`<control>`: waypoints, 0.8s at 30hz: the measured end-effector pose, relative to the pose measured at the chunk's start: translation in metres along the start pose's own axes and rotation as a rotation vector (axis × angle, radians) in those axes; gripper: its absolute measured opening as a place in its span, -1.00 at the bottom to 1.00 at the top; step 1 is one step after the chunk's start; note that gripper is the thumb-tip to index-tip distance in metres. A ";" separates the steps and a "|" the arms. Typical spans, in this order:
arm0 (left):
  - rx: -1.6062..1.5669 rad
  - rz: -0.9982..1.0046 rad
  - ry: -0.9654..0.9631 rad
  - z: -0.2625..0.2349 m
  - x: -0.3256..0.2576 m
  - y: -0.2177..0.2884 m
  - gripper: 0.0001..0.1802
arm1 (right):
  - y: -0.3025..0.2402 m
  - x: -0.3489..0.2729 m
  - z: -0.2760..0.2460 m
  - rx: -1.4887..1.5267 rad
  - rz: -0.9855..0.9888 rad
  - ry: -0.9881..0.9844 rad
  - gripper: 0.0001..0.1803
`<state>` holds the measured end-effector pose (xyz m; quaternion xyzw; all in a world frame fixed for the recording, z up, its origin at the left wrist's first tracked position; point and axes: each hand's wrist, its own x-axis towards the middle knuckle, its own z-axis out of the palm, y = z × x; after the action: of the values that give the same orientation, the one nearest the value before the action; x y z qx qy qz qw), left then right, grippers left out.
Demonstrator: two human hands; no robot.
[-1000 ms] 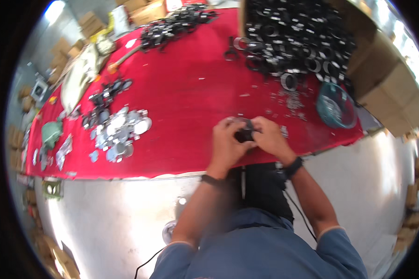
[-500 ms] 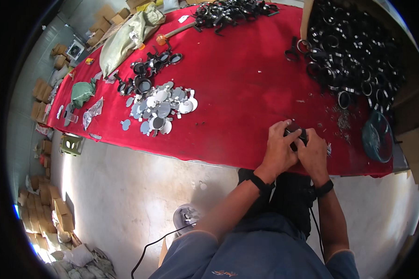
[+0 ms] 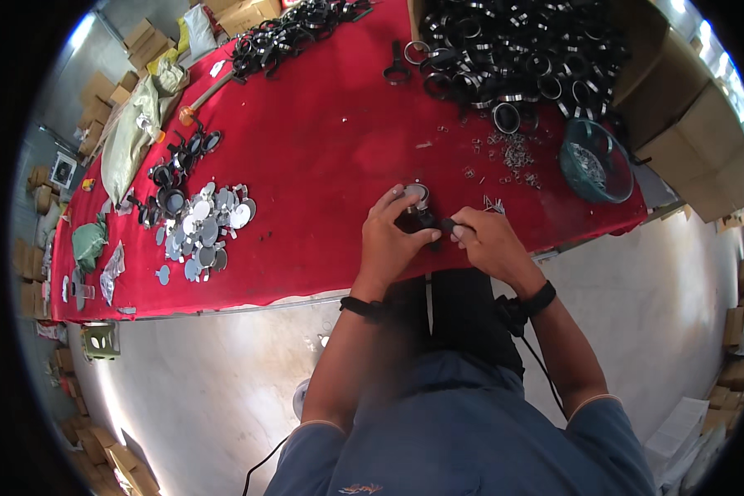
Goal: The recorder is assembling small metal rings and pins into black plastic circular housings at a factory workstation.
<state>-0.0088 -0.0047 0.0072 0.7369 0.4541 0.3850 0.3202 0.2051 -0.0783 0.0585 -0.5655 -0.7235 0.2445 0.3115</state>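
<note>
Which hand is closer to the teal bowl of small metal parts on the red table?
The right hand. It is to the left of the teal bowl and below it in the picture, not touching it. The left hand is farther left, beyond the small black part both hands hold.

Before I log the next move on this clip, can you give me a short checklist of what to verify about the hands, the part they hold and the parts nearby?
1. Left hand grips the small black round part with a silver rim: ok.
2. Right hand pinches a small dark piece at that part's side: ok; what the piece is, cannot tell.
3. Part is over the red cloth-covered table, inside its near edge: ok.
4. Teal bowl of small metal bits stands right of the hands, apart from them: ok.
5. Loose small metal bits lie scattered beyond the hands: ok.
6. Part fully seated together: cannot tell, fingers cover it.
</note>
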 end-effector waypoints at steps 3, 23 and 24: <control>-0.734 -0.178 -0.100 -0.008 -0.006 -0.031 0.05 | 0.003 -0.007 0.005 0.342 0.211 0.120 -0.83; -1.635 -0.221 -0.335 -0.073 -0.032 0.020 -0.14 | 0.127 -0.016 -0.010 0.345 0.361 0.662 -0.71; -1.623 -0.205 -0.314 -0.079 -0.033 0.014 -0.14 | 0.134 -0.017 -0.009 0.349 0.362 0.715 -0.69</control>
<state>-0.0801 -0.0306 0.0486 0.2773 0.0506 0.4544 0.8450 0.3044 -0.0629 -0.0329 -0.6714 -0.4072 0.2026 0.5852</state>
